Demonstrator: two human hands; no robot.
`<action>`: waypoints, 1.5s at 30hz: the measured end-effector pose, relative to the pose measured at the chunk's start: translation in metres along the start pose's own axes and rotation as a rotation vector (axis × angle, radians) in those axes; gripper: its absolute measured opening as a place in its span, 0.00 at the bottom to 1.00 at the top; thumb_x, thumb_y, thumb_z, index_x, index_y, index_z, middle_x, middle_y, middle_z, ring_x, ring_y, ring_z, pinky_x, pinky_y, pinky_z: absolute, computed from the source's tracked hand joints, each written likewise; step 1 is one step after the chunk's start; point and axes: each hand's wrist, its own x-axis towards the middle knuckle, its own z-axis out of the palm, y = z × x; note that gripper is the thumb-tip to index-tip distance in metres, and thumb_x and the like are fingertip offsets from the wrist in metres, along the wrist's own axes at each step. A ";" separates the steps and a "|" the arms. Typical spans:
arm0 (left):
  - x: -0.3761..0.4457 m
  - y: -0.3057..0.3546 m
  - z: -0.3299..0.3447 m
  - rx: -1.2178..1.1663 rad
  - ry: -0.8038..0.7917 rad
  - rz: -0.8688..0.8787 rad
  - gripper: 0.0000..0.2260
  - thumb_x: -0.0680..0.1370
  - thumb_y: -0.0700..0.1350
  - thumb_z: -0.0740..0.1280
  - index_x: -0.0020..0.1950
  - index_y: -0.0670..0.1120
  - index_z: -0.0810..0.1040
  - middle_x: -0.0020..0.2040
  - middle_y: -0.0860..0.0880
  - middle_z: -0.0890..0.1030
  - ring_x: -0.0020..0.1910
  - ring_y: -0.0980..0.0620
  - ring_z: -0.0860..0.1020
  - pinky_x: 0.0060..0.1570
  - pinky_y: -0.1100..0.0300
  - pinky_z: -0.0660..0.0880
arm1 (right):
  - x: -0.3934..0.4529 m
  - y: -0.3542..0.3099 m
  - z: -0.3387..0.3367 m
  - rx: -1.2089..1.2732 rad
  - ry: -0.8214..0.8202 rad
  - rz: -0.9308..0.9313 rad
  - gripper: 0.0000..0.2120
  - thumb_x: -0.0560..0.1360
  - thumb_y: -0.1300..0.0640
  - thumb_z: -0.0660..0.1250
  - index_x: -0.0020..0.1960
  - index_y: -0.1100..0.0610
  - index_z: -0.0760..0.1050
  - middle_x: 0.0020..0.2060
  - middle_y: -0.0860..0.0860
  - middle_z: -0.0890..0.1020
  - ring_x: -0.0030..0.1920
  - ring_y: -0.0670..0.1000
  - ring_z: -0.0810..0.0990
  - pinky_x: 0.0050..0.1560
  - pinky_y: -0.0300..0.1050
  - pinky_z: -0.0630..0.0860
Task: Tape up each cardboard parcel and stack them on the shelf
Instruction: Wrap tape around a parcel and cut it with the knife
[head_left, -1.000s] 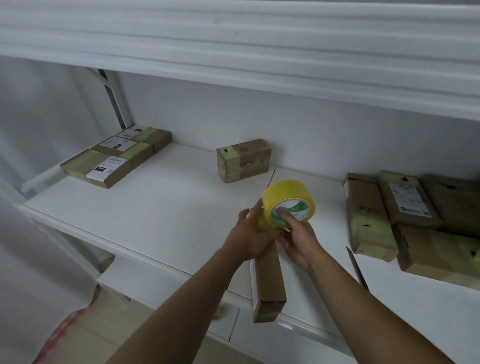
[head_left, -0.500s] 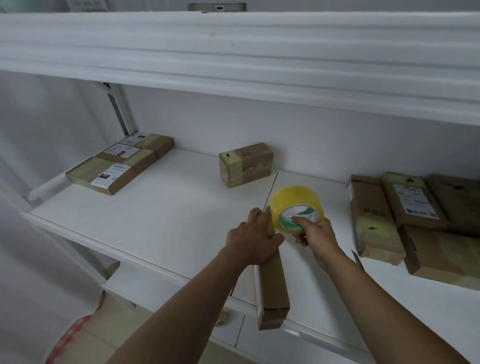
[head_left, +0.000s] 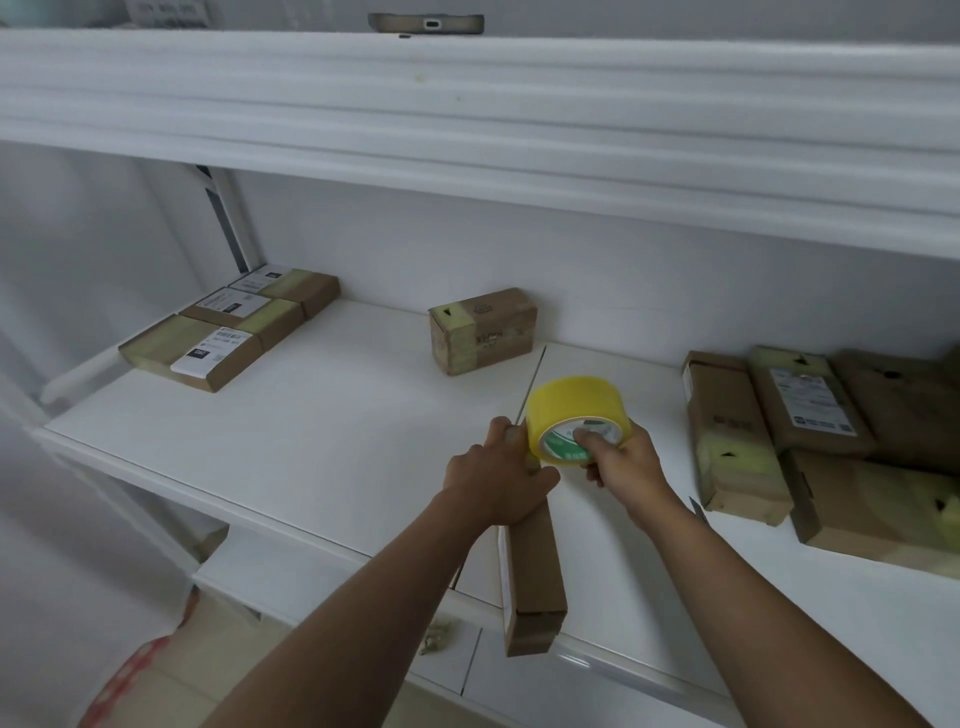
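White shelf (head_left: 291, 431) carries the long parcel (head_left: 532, 577), which my left hand (head_left: 498, 480) grips at its far end. My right hand (head_left: 621, 460) holds the yellow tape roll (head_left: 574, 415) against it; the overhanging parcel could tip off if I pull hard.

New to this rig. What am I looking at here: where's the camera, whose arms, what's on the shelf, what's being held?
No robot: a head-worn wide-angle camera looks down at a person's bare arms. The left hand grips a long narrow cardboard parcel lying on the white shelf, its near end past the front edge. The right hand holds a yellow tape roll at the parcel's far end. Also on the shelf: three labelled parcels at left, one small box at the back, more parcels at right.
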 end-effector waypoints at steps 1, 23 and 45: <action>0.000 0.000 -0.001 -0.004 -0.003 -0.005 0.25 0.78 0.61 0.59 0.70 0.50 0.62 0.68 0.50 0.63 0.57 0.42 0.78 0.53 0.50 0.70 | 0.000 -0.002 0.000 -0.011 0.000 -0.012 0.04 0.76 0.57 0.71 0.46 0.55 0.76 0.32 0.56 0.80 0.28 0.52 0.77 0.29 0.41 0.73; -0.002 -0.087 0.010 -0.648 0.030 -0.218 0.32 0.67 0.61 0.78 0.65 0.55 0.70 0.61 0.50 0.73 0.64 0.48 0.71 0.61 0.45 0.75 | -0.018 0.006 0.089 0.098 -0.279 0.010 0.22 0.73 0.50 0.75 0.62 0.51 0.70 0.52 0.50 0.82 0.48 0.49 0.82 0.40 0.43 0.80; -0.014 -0.126 0.048 -0.334 0.096 -0.223 0.39 0.67 0.69 0.73 0.73 0.57 0.66 0.70 0.52 0.68 0.72 0.48 0.62 0.73 0.49 0.57 | 0.002 0.017 0.052 -0.480 -0.210 -0.131 0.17 0.76 0.55 0.69 0.58 0.52 0.63 0.47 0.54 0.79 0.45 0.57 0.80 0.44 0.49 0.76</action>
